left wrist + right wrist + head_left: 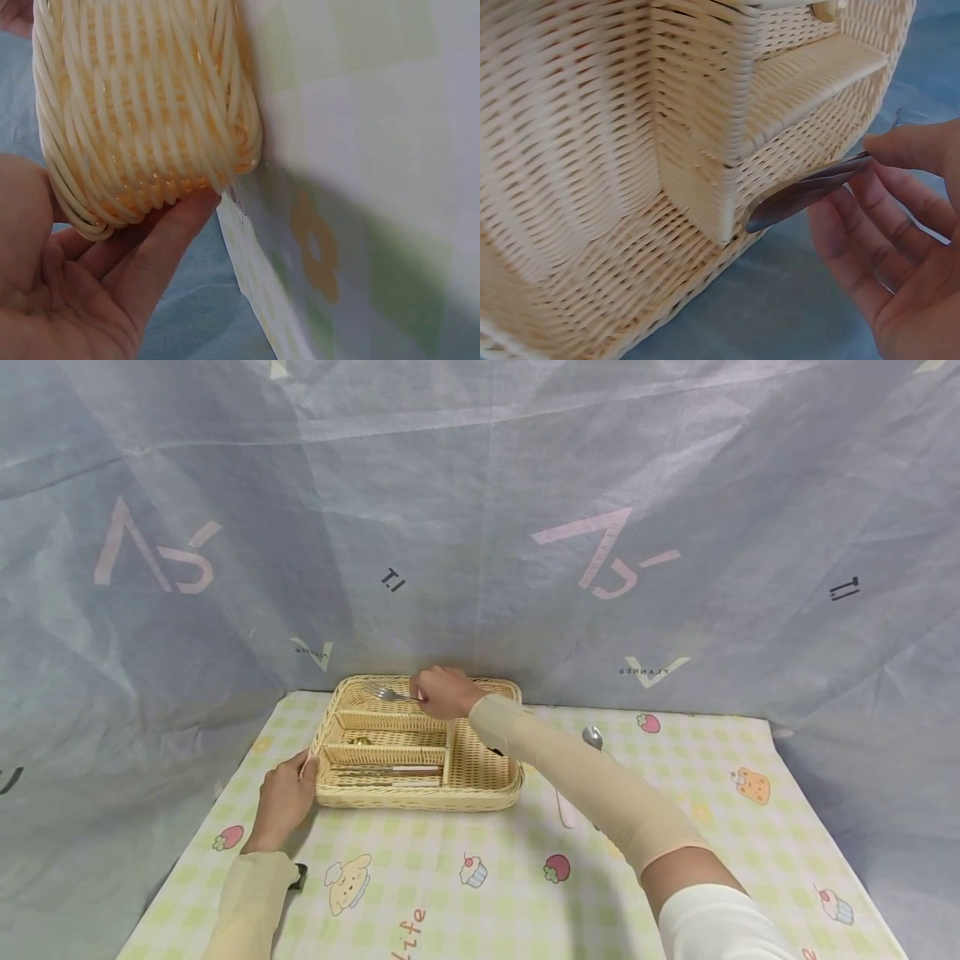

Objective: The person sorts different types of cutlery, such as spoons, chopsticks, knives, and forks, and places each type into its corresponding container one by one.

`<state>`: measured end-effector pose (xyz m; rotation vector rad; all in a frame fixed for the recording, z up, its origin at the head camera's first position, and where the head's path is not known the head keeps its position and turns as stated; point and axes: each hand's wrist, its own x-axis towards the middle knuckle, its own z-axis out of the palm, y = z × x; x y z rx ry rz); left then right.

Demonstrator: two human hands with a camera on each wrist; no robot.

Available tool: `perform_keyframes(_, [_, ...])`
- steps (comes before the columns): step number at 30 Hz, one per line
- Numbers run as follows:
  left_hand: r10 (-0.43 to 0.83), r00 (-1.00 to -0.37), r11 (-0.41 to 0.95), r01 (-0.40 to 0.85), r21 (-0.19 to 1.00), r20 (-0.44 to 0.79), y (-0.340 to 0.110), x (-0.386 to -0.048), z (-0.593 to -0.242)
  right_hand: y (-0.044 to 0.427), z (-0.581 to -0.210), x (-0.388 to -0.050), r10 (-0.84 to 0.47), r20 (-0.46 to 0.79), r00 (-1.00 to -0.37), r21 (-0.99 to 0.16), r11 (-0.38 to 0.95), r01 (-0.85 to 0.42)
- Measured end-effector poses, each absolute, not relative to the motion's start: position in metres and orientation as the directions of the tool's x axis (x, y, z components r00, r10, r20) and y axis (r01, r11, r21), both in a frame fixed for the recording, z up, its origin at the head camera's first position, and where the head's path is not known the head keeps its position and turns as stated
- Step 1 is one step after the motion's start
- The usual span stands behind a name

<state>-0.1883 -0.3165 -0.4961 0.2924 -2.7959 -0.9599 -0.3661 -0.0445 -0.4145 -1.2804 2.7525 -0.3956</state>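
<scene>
My right hand [447,692] pinches a metal fork [387,694] over the back compartment of a wicker cutlery basket [420,798]. Its tines point left in the head view. In the right wrist view the fork's broad handle end [799,198] sticks out from between thumb and fingers, close to the divider's end [727,187]. At the basket's left end, my left hand [287,797] grips the woven wall [150,112], thumb on one side and fingers on the other. The front compartment holds table knives [416,769]; a gold-coloured piece [361,741] lies in the middle one.
Right of the basket a spoon [592,737] and a pink handle [565,811] lie on the checked tablecloth [420,868], partly hidden by my right forearm. A grey cloth curtain [480,527] hangs directly behind the basket and along the table's sides.
</scene>
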Motion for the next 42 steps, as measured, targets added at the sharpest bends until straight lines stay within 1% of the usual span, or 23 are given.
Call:
perform_keyframes(5, [-0.238,-0.967,0.772,-0.133,0.622,0.089,-0.317,-0.188,-0.497,-0.063,-0.410,-0.369,-0.770,0.028,-0.638,-0.242,0.614,-0.751])
perform_keyframes(11, [-0.238,-0.967,0.772,-0.131,0.622,0.092,-0.317,-0.188,-0.497,-0.081,-0.408,-0.373,-0.757,0.002,-0.654,-0.236,0.635,-0.736])
perform_keyframes(19, [-0.236,-0.966,0.771,-0.120,0.626,0.106,-0.317,-0.188,-0.497,-0.100,-0.416,-0.380,-0.749,0.010,-0.663,-0.239,0.642,-0.729])
perform_keyframes(24, [-0.237,-0.967,0.768,-0.127,0.628,0.094,-0.317,-0.186,-0.497,-0.105,-0.421,-0.383,-0.749,0.003,-0.663,-0.256,0.640,-0.724])
perform_keyframes(30, [-0.230,-0.967,0.770,-0.114,0.628,0.106,-0.317,-0.186,-0.496,-0.109,-0.428,-0.386,-0.731,0.013,-0.682,-0.245,0.659,-0.711])
perform_keyframes(35, [-0.228,-0.967,0.771,-0.108,0.627,0.113,-0.317,-0.186,-0.496,-0.114,-0.436,-0.389,-0.723,0.008,-0.691,-0.262,0.665,-0.699])
perform_keyframes(42, [-0.232,-0.967,0.771,-0.114,0.626,0.109,-0.317,-0.187,-0.496,-0.115,-0.449,-0.392,-0.714,-0.021,-0.700,-0.238,0.683,-0.690])
